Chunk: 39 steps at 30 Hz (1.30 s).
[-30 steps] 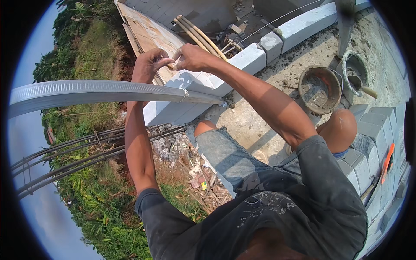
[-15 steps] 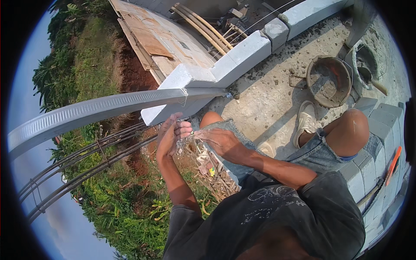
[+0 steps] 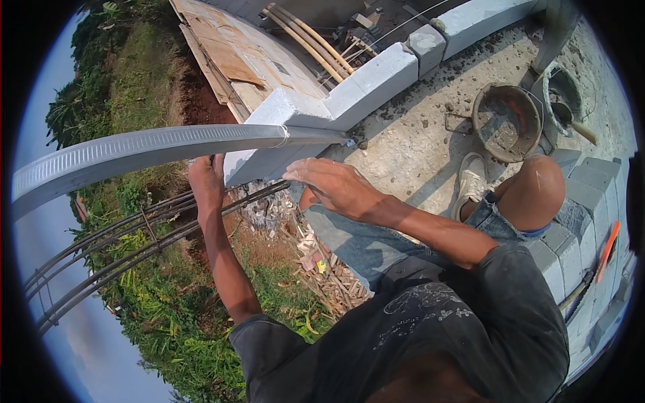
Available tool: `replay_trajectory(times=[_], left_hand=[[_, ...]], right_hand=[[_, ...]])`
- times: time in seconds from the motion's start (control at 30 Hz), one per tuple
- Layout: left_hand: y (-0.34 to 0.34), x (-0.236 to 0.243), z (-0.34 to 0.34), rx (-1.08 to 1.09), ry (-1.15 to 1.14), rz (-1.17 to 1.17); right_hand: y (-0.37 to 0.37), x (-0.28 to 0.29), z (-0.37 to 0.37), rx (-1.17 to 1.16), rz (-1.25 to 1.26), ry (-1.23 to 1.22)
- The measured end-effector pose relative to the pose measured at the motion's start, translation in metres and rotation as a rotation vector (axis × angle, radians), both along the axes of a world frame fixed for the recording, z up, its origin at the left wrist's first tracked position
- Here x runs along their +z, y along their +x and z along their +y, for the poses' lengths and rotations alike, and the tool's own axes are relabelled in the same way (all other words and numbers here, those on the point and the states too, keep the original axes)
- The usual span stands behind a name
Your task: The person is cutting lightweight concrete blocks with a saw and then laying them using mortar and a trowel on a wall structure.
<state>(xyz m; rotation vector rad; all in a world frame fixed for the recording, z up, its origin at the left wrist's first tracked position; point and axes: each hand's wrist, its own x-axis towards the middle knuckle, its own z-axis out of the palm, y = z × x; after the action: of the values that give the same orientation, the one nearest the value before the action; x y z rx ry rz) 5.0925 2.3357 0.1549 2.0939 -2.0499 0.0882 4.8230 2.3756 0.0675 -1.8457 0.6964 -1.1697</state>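
A long ribbed metal channel (image 3: 168, 143) slants across on the left, its inner end against a white block wall (image 3: 373, 87). A thin string (image 3: 283, 136) is tied around it. My left hand (image 3: 207, 180) is raised to the channel's lower edge beside the wall's end; its fingertips are partly hidden there, so I cannot tell whether they grip. My right hand (image 3: 330, 183) hovers over my knee near the wall, its fingers stretched out and nothing seen in them.
Steel rebar (image 3: 158, 245) juts out below the channel, over a drop to greenery. On the right are a mortar bucket (image 3: 508, 124), a second bucket with a trowel (image 3: 563, 101), stacked grey blocks (image 3: 591, 201) and an orange-handled saw (image 3: 609, 248). Bamboo poles (image 3: 309, 40) lie beyond the wall.
My hands, close together at something small before, have come apart. The left has moved left and up to the channel; the right has lifted a little. The channel's near part sits slightly higher in view.
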Motion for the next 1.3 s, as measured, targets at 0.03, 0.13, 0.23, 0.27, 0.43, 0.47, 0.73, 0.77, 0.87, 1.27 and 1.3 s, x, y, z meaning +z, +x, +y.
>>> replay_trajectory(times=[0.03,0.13,0.23,0.27,0.43,0.47,0.73,0.77,0.87,1.27,1.3], left_hand=[[0.002,0.004,-0.019,-0.125,-0.020,-0.177],[-0.008,0.023,-0.070,-0.326,-0.004,-0.049],[-0.042,0.045,-0.109,-0.488,-0.049,-0.230],[-0.053,0.051,-0.116,-0.455,-0.052,-0.240],[-0.076,0.059,-0.135,-0.536,0.187,-0.044],[-0.073,0.057,-0.140,-0.549,0.189,-0.044],[-0.024,0.051,-0.062,0.382,-0.279,1.149],[-0.030,0.041,-0.031,0.412,-0.064,1.084],[-0.068,-0.010,0.038,0.459,0.276,1.278],[-0.098,-0.051,0.056,0.568,0.042,1.405],[-0.097,-0.053,0.058,0.542,0.086,1.378]], right_hand=[[-0.001,0.009,-0.020,-0.026,-0.005,-0.046],[0.001,0.031,-0.082,-0.149,0.073,-0.115],[0.007,0.058,-0.130,0.086,0.488,0.071],[0.010,0.059,-0.140,0.122,0.484,0.085],[0.000,0.045,-0.147,0.165,0.094,0.504],[-0.007,0.042,-0.138,0.191,-0.162,0.684],[-0.041,-0.011,-0.005,0.061,-0.250,0.752],[-0.034,-0.019,0.014,-0.029,-0.263,0.463],[-0.015,-0.039,0.058,-0.097,-0.077,0.116],[0.005,-0.062,0.131,0.421,0.239,-0.296],[0.002,-0.060,0.128,0.462,0.287,-0.282]])
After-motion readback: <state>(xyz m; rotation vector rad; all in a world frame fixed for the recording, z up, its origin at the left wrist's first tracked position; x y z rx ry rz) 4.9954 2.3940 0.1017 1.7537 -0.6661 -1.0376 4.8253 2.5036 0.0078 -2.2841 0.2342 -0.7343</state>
